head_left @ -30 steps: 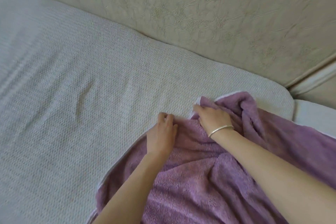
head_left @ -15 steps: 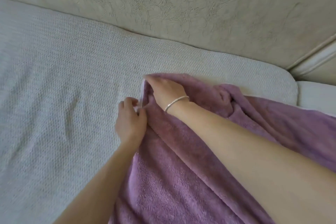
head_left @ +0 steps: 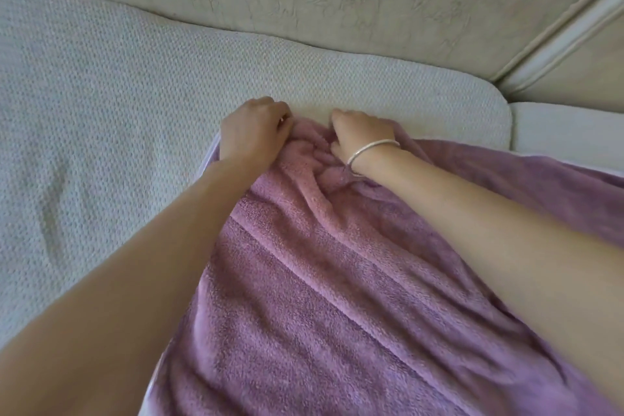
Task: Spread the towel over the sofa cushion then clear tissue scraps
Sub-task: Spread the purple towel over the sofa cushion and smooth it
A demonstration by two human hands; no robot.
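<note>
The towel (head_left: 337, 297) lies bunched on the cushion (head_left: 135, 94), running from its far edge under both hands back toward the person. The left hand (head_left: 253, 132) has its fingers curled round that edge near a corner. Just beside it, the right hand (head_left: 361, 132) pinches the gathered folds. Because the hands grip so close together, pulling them apart could let the cloth between them slip out, or leave it ridged rather than flat. A one-sided tug would likely skew the towel, leaving bare the wide stretch of cushion left of the left hand. The bracelet (head_left: 371, 149) behind the right hand might snag the pile. No tissue scraps are in view, and any under the towel could get covered.
</note>
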